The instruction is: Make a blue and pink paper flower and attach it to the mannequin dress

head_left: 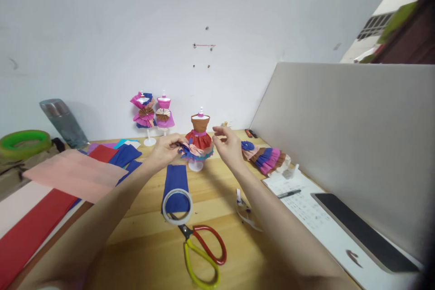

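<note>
My left hand (167, 148) is closed in a pinch on a blue and pink paper flower (192, 150), which is at the lower front of a small dress form. That form (200, 123) stands upright on a white base and wears a brown top and a red ruffled skirt (201, 141). Just right of the skirt is my right hand (227, 142), its thumb and fingers apart with nothing seen between them. A folded blue paper strip (176, 174) lies in front of the form, with a roll of tape (164, 206) on its near end.
Scissors (186, 232) with red and yellow handles lie near the front. Coloured paper sheets (78, 173) are at left, near a bottle (64, 122). Two dressed forms (146, 115) stand by the wall. A ruffled paper dress (267, 158), pen (288, 194) and phone (363, 231) are at right.
</note>
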A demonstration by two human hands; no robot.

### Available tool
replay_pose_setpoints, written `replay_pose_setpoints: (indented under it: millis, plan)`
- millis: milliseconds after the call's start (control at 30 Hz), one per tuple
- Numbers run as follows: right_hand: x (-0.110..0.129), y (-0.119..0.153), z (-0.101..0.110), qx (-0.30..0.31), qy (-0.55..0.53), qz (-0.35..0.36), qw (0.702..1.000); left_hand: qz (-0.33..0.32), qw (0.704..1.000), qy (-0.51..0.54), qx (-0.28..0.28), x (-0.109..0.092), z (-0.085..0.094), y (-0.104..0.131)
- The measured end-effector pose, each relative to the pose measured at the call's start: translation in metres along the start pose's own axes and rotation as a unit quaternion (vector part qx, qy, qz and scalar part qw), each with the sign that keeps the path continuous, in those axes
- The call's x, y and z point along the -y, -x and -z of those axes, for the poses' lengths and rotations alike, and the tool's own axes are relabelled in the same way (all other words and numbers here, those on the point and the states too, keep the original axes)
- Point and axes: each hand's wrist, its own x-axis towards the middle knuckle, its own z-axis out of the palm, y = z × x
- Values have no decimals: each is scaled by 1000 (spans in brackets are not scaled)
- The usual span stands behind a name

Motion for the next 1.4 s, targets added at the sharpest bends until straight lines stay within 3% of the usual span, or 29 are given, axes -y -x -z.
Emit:
replay_pose_setpoints:
  millis: [167, 333, 733, 1400]
  plan:
    - [-14, -24, -12, 63, -62, -34, 995, 32, 999, -24, -19, 8, -1, -13]
    - [-19, -31, -23, 95, -94, -38, 990, 58, 998, -26, -10, 10, -4, -28]
    - [-17, -25, -23, 121, -145, -69, 980, 68, 995, -72, 17, 0, -17, -43]
    - [-18, -25, -26, 127, -163, -71, 976, 77, 991, -95, -44, 5, -24, -50]
